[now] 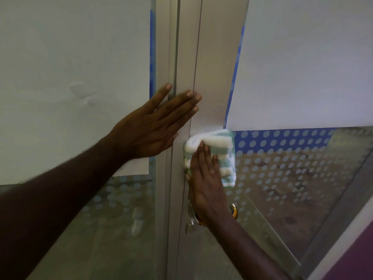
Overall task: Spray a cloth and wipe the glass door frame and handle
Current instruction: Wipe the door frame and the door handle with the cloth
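Observation:
A grey metal door frame runs up the middle of the view. My right hand presses a folded white and teal striped cloth flat against the frame, just above the handle. The metal door handle is mostly hidden behind my right wrist; a curved gold part of it shows to the right. My left hand lies flat on the frame's left edge, fingers spread and holding nothing.
White paper sheets cover the upper glass on both sides, edged with blue tape. Below them the glass carries a dotted film. A purple wall shows at the lower right.

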